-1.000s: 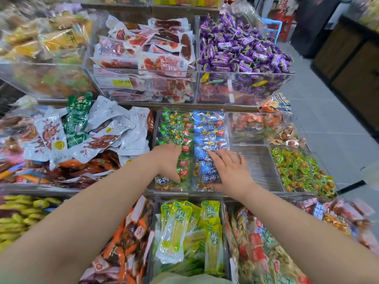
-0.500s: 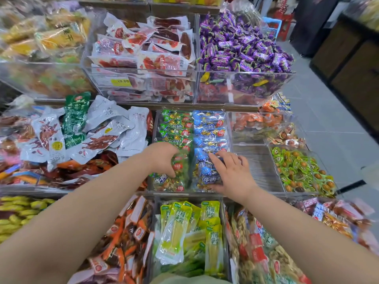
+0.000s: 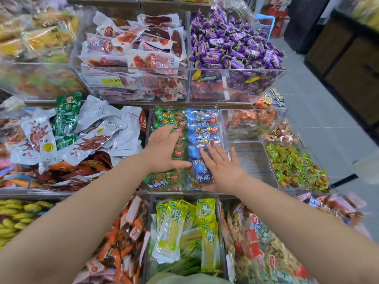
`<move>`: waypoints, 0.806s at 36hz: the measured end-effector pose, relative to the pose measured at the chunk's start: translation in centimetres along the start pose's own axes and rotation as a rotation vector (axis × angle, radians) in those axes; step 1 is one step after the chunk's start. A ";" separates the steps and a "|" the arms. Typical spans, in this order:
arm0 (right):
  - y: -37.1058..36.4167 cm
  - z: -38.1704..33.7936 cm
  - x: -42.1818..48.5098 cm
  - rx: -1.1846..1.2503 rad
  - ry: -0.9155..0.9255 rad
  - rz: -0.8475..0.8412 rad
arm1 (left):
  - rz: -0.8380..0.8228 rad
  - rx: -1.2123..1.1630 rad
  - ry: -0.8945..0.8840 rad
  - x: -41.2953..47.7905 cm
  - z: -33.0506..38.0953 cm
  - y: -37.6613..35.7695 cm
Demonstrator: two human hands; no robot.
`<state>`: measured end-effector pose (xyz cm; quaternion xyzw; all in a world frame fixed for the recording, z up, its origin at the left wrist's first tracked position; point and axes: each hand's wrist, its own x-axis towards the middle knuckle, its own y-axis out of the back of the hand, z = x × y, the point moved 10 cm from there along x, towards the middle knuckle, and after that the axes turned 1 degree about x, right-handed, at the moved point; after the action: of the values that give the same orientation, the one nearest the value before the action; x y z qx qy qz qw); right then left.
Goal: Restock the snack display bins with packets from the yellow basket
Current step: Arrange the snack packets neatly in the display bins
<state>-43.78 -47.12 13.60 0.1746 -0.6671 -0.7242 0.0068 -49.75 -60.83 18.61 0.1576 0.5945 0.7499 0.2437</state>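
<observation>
both hands are over the middle display bin (image 3: 164,189), a clear box at the centre of the view. the left hand (image 3: 163,149), slightly blurred, is flat with fingers spread above the green packets (image 3: 164,180) in the bin's left half. the right hand (image 3: 222,170), at 4 o'clock from the left one, is also flat, with fingers straight and splayed on the blue packets (image 3: 202,128) in the right half. neither hand grips anything. around the bin: purple candies (image 3: 231,44) at 1 o'clock, red meat packets (image 3: 133,52) at 11 o'clock, white pouches (image 3: 92,128) at 9 o'clock, yellow-green packets (image 3: 174,226) at 6 o'clock, green-wrapped sweets (image 3: 295,167) at 3 o'clock.
</observation>
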 end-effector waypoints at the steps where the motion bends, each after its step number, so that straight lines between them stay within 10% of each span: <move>1: 0.3 -0.1 -0.3 0.001 0.005 0.023 | 0.069 -0.040 -0.070 0.0 1.5 0.9; 10: 4.4 0.4 -5.4 0.126 0.041 0.567 | -0.159 0.058 -0.180 1.4 6.1 -1.9; 15: 4.5 0.9 -6.5 0.238 0.170 0.527 | -0.201 0.292 -0.153 3.1 6.4 -1.7; 22: 3.7 10.3 -6.9 1.125 -0.245 0.379 | -0.374 0.321 -0.114 4.4 6.4 -4.2; 29: 5.5 16.9 -7.5 1.157 -0.545 0.625 | -0.391 0.386 -0.096 4.1 6.8 -6.0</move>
<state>-42.41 -29.66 21.60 -0.2366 -0.9413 -0.2360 -0.0469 -48.47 -51.97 14.29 0.1189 0.7333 0.5530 0.3772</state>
